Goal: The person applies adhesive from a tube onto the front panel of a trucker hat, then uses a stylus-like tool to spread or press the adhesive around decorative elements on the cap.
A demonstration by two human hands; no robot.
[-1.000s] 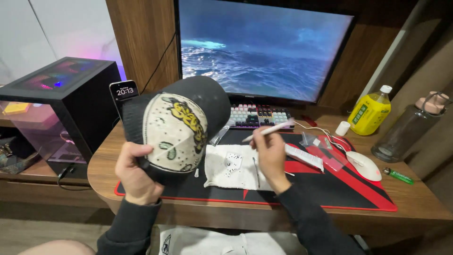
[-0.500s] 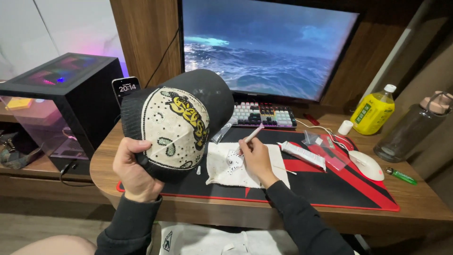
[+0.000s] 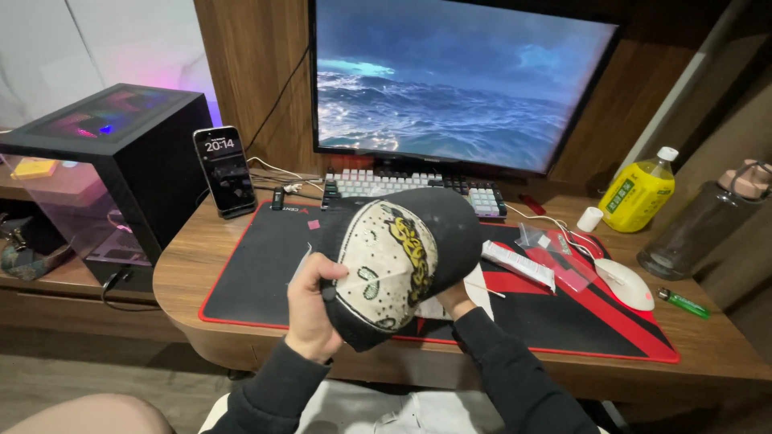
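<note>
Hidden behind the cap, cut off at the edges

The cap (image 3: 398, 261) covers most of the right hand (image 3: 455, 301), so its fingers and whatever they hold cannot be told; only a thin stick (image 3: 486, 287) pokes out to the right. The white paper (image 3: 474, 293) beneath is mostly hidden. The clear bottle (image 3: 708, 225) far right and the computer case (image 3: 96, 161) far left are cut by the edges.

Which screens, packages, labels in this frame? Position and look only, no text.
Monitor: back centre, large, dark-framed, showing blue ocean waves.
Phone: propped at the desk's left rear, black, lit screen.
Bottle: right rear, yellow with green-and-yellow label, white cap.
Sachet: on the mat right of the cap, long, white.
Clear plastic bags: beside the mouse, small, flat.
</note>
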